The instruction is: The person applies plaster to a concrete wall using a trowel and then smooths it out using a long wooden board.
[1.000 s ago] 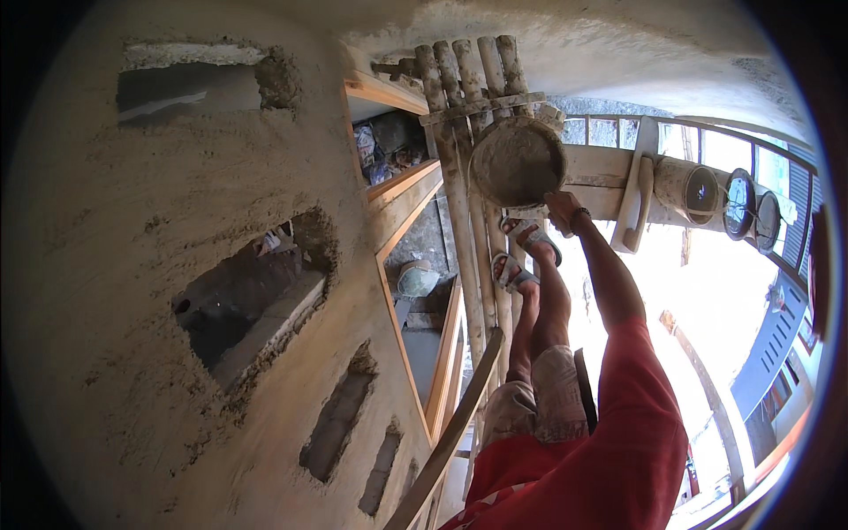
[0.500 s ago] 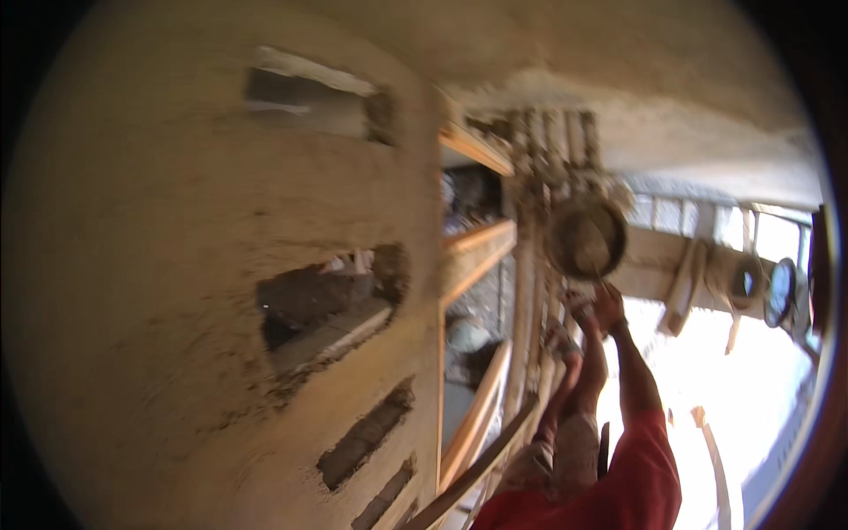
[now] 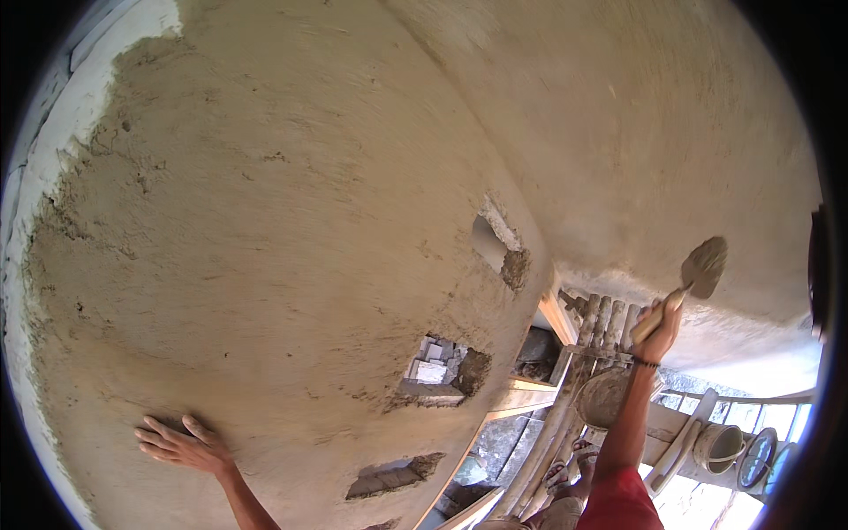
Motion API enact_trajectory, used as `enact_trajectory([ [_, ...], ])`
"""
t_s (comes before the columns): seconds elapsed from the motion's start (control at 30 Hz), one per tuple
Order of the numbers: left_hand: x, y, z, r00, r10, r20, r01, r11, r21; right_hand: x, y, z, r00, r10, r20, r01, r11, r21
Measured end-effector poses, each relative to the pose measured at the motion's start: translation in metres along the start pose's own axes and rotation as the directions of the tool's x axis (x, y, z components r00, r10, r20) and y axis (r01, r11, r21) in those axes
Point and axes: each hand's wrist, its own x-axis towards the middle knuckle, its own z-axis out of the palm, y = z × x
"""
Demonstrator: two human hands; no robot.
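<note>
My left hand lies flat against the plastered wall, fingers spread and holding nothing. At the right, my right hand is wrapped round the wooden handle of a trowel. Its pointed blade is raised and coated with grey-brown mortar. Behind the blade is another plastered surface; whether they touch, I cannot tell. Below my right hand, partly hidden by my forearm, stands a round mortar pan.
Rectangular openings, one of them a wall opening, pierce the plaster. Bamboo poles form a scaffold beneath me, with my feet on it. A wooden plank, a bucket and orange-brown timber framing are nearby.
Both hands have left the pan. My left hand has moved onto the wall, and my right hand has risen with the trowel. The view has swung toward the wall.
</note>
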Motion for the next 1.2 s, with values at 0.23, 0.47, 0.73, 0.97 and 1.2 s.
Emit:
enact_trajectory([
  [0.23,0.007,0.001,-0.013,0.997,-0.012,0.078,0.016,0.998,-0.054,0.032,-0.071,0.103,0.975,-0.223,-0.013,0.224,0.975,0.006],
  [0.47,0.012,-0.001,-0.013,0.993,-0.025,0.113,0.034,0.996,-0.079,0.008,-0.101,0.143,0.958,-0.285,-0.021,0.285,0.949,0.132],
  [0.73,0.016,-0.004,-0.015,0.985,-0.048,0.164,0.069,0.99,-0.125,-0.026,-0.142,0.177,0.923,-0.384,-0.004,0.381,0.917,0.118],
  [0.97,0.016,-0.007,-0.017,0.986,-0.081,0.144,0.102,0.984,-0.146,-0.042,-0.163,0.2,0.894,-0.448,-0.027,0.448,0.887,0.114],
  [1.2,0.013,-0.009,-0.013,0.987,-0.066,0.148,0.088,0.986,-0.145,-0.04,-0.179,0.236,0.81,-0.584,-0.052,0.585,0.811,0.006],
])
